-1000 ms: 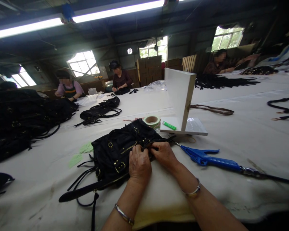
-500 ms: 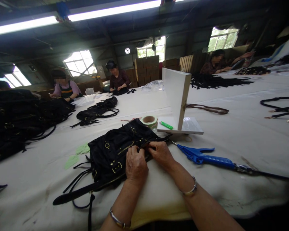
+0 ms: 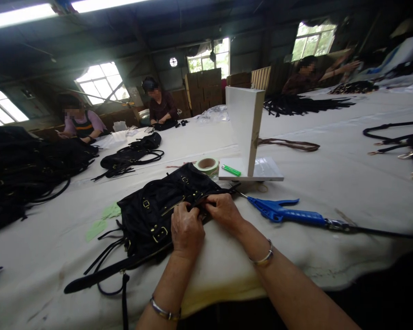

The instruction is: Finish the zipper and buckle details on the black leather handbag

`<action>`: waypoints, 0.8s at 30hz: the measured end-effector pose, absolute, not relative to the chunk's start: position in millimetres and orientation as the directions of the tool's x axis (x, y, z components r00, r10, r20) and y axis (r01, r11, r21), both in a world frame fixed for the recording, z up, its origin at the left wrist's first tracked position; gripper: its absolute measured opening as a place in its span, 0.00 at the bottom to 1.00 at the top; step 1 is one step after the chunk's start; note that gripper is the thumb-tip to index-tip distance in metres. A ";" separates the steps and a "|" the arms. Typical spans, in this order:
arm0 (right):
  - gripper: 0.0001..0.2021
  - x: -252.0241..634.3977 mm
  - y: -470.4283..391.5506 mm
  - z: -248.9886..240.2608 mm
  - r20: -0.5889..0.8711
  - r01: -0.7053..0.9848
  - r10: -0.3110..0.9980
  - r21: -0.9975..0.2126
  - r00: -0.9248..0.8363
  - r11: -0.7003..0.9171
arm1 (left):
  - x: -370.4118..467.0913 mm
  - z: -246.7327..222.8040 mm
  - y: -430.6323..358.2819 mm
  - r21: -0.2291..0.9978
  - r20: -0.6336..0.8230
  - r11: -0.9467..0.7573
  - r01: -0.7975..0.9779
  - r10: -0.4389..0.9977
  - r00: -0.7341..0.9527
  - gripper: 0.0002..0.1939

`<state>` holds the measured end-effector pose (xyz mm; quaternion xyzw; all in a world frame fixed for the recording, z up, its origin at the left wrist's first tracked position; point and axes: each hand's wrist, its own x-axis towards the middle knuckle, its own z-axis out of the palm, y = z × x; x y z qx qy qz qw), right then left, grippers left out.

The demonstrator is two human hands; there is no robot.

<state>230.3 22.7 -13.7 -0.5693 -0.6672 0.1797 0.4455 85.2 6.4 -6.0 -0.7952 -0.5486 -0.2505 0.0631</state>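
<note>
A black handbag (image 3: 147,215) with gold buckles and zips lies on its side on the pale cloth of the table, its straps trailing to the left. My left hand (image 3: 187,229) grips the bag's near edge, fingers curled into the black material. Close beside it, my right hand (image 3: 223,211) pinches the same edge near the bag's right end. The fingertips of both hands are partly hidden by the bag's folds. Just right of the bag lies a blue air blow gun (image 3: 285,213) on a hose, touched by neither hand.
Behind the bag stand a roll of tape (image 3: 207,165) and a white L-shaped stand (image 3: 244,133) with a green lighter (image 3: 231,170) on its base. More black bags (image 3: 27,169) are piled at left. Black straps (image 3: 395,137) lie at right. Several people sit across the table.
The view has shifted, so everything appears a little further left and higher. Both hands stay on the bag's edge with little change in their hold.
</note>
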 end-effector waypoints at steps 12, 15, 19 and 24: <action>0.08 227.8 19.6 -12.2 0.412 0.623 0.911 -0.720 0.030 0.306 | 92.0 -5.3 9.2 0.102 0.446 -0.330 0.938 0.858 0.254 0.07; 0.09 228.5 18.9 -11.5 0.421 0.624 0.906 -0.718 0.037 0.308 | 92.0 -5.4 9.3 0.089 0.441 -0.341 0.936 0.856 0.270 0.07; 0.08 229.6 19.4 -12.1 0.427 0.630 0.903 -0.714 0.045 0.305 | 82.6 -2.1 13.6 0.167 0.449 -0.432 0.886 0.833 0.322 0.09; 0.07 231.0 22.2 -14.1 0.420 0.619 0.906 -0.724 0.046 0.304 | 64.0 14.1 25.9 0.214 0.390 -0.504 0.837 0.830 0.400 0.18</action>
